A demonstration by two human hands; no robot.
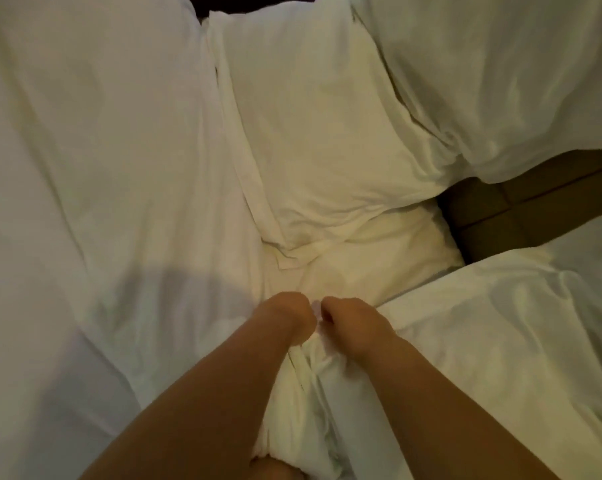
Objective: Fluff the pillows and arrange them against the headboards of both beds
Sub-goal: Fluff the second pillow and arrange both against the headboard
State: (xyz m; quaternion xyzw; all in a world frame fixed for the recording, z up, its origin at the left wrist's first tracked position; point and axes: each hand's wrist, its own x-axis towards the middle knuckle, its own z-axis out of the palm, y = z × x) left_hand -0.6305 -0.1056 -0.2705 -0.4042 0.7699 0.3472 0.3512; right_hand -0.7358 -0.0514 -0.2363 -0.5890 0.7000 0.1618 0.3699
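A white pillow [313, 386] runs from the bottom centre up toward the middle of the view, bunched and creased. My left hand [285, 317] and my right hand [348, 323] sit side by side at its upper part, both fists closed on a pinch of its fabric. Beyond them lies a second white pillow [313, 133] with a folded case edge along its left side. A third white pillow [500, 71] fills the top right, and another [511, 348] lies at the right.
White bed sheet [85, 168] covers the left half of the view. A brown padded headboard [521, 206] shows through the gap between the right-hand pillows. A dark strip shows at the very top centre.
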